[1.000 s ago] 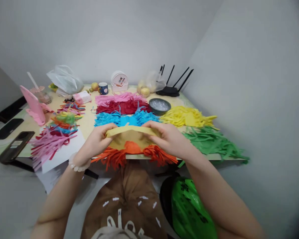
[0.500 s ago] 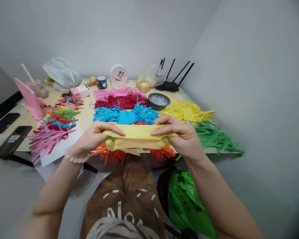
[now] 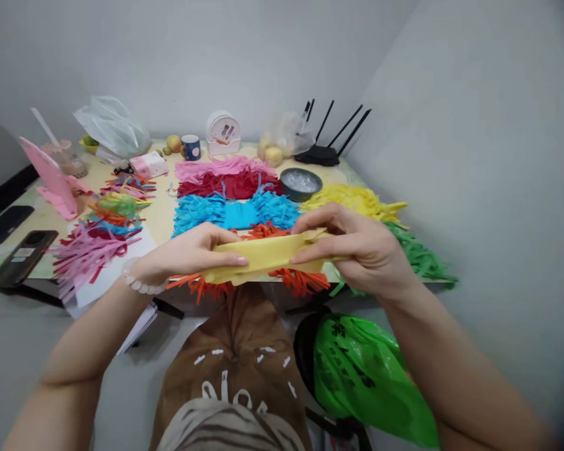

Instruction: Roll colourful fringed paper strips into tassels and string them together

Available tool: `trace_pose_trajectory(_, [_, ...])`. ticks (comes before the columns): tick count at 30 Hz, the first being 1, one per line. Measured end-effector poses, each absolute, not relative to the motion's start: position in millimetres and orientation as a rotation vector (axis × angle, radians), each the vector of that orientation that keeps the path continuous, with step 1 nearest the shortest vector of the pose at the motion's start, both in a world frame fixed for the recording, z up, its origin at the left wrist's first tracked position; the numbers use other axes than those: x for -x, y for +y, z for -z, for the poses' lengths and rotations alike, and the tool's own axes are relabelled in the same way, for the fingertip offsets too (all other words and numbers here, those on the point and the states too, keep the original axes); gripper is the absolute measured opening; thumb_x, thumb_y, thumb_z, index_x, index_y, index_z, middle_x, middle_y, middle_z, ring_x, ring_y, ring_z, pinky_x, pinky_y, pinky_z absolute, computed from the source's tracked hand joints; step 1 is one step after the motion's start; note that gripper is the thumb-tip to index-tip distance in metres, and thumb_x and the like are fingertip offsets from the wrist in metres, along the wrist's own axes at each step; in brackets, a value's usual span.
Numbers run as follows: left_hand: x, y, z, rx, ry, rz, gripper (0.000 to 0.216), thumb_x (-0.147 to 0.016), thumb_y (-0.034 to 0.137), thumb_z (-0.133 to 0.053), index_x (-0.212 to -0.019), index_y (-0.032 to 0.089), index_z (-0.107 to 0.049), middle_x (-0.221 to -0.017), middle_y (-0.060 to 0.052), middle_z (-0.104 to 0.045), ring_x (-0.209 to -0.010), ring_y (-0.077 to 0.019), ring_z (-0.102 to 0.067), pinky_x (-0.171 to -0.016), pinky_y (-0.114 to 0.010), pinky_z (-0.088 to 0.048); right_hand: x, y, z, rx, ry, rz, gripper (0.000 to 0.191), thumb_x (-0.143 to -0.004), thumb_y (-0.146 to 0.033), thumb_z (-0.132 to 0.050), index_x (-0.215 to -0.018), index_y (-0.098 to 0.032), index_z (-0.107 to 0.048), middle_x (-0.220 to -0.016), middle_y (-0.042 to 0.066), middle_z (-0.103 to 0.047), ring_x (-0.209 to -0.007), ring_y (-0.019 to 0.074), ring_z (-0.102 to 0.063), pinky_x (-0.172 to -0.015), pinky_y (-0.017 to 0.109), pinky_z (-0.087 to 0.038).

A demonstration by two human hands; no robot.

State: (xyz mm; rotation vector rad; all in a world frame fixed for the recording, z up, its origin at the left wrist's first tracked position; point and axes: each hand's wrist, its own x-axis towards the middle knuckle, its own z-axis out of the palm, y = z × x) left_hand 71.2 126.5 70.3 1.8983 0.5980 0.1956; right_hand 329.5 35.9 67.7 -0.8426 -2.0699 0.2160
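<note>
A folded band of thin yellow paper [image 3: 267,254], possibly tissue or crepe, is held level above the table's front edge. My left hand [image 3: 188,254] pinches its left end, thumb in front. At the other end my right hand [image 3: 357,247] grips it between thumb and fingers. Orange fringed paper [image 3: 303,282] lies under the band, partly hidden by it. Just beyond are blue fringed paper [image 3: 239,215], dark red fringed paper [image 3: 230,186] and pink fringed paper [image 3: 225,168] in rows. Yellow fringed paper [image 3: 352,199] and green fringed paper [image 3: 425,260] lie to the right.
A bowl [image 3: 301,183] stands behind the blue fringe, and a black router [image 3: 317,155] at the back right. Mixed tassels [image 3: 91,250], a phone [image 3: 23,260] and a pink stand [image 3: 49,178] are on the left. A green bag [image 3: 371,369] sits below the table at right.
The yellow band has turned from flat and symmetrical to slightly tilted, its right end higher. My right hand has shifted right and my left hand's fingers have moved inward along the band.
</note>
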Motion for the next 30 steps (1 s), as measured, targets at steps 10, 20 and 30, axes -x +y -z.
trace_pose_trajectory(10, [-80,132,-69,-2.149,0.725,-0.254,0.04,-0.08,0.047,-0.067,-0.06,0.012,-0.065,-0.053,0.005,-0.039,-0.051,-0.0077,-0.032,-0.048,-0.022,-0.023,-349,35,-103,1.163,-2.383,-0.342,0.069,-0.086,-0.039,-0.069,-0.15,-0.029,-0.044,-0.148,0.007,-0.053,-0.131,0.0296,-0.054,-0.105,0.042,-0.048])
trace_pose_trajectory(20, [-81,134,-69,-2.29,0.779,-0.263,0.03,-0.08,0.041,-0.068,-0.066,0.015,-0.066,-0.055,0.005,-0.045,-0.052,-0.0084,-0.036,-0.048,-0.021,-0.024,-311,56,-85,1.573,-2.283,-0.457,0.019,-0.085,-0.03,-0.064,-0.069,-0.019,-0.061,-0.061,-0.002,-0.058,-0.057,0.0116,-0.049,-0.055,0.025,-0.032])
trace_pose_trajectory(30, [-75,130,-62,-2.082,0.749,-0.318,0.038,-0.086,0.046,-0.06,-0.068,0.014,-0.069,-0.064,0.001,-0.057,-0.059,-0.0109,-0.047,-0.053,-0.021,-0.034,-315,48,-71,1.52,-1.95,-0.701,0.027,-0.084,-0.039,-0.061,-0.068,-0.017,-0.065,-0.062,-0.002,-0.059,-0.056,0.011,-0.047,-0.054,0.024,-0.031])
